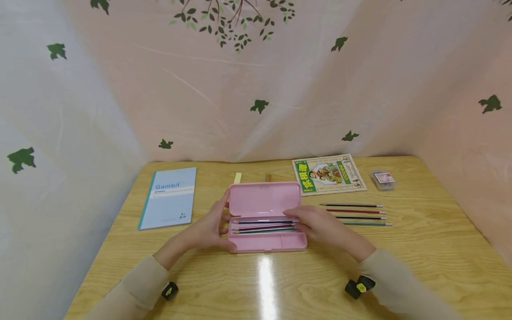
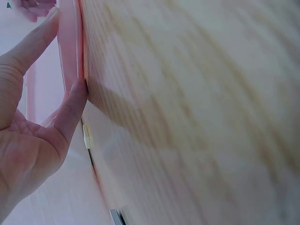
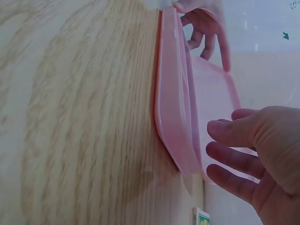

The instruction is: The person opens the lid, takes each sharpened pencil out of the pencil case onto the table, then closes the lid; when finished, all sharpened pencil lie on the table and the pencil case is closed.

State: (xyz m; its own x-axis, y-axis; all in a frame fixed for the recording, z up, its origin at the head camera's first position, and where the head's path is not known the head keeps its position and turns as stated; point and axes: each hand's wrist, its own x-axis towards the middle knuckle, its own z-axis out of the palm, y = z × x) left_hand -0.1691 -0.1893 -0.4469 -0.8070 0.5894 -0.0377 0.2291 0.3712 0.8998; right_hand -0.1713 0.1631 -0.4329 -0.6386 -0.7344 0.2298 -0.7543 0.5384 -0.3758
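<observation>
An open pink pencil case (image 1: 256, 243) lies on the table, its lid (image 1: 264, 200) tilted back. Several pencils (image 1: 264, 230) rest lengthwise in its rear compartment; the front one has a divider. At the case's left end is my left hand (image 1: 206, 229), thumb by the front corner and fingers spread toward the lid. The left wrist view shows these fingers (image 2: 72, 105) fairly straight against the case. Over the right end hovers my right hand (image 1: 320, 224), fingertips near the pencils' ends. In the right wrist view its fingers (image 3: 234, 159) are loosely bent, with nothing visible between them.
Several pencils (image 1: 356, 211) lie right of the case. Behind them are a green-and-cream illustrated booklet (image 1: 330, 174) and a small clear box (image 1: 383, 181). A blue notebook (image 1: 170, 200) lies left. A pale yellow strip (image 1: 238, 178) and a brownish piece (image 1: 268, 178) show behind the lid.
</observation>
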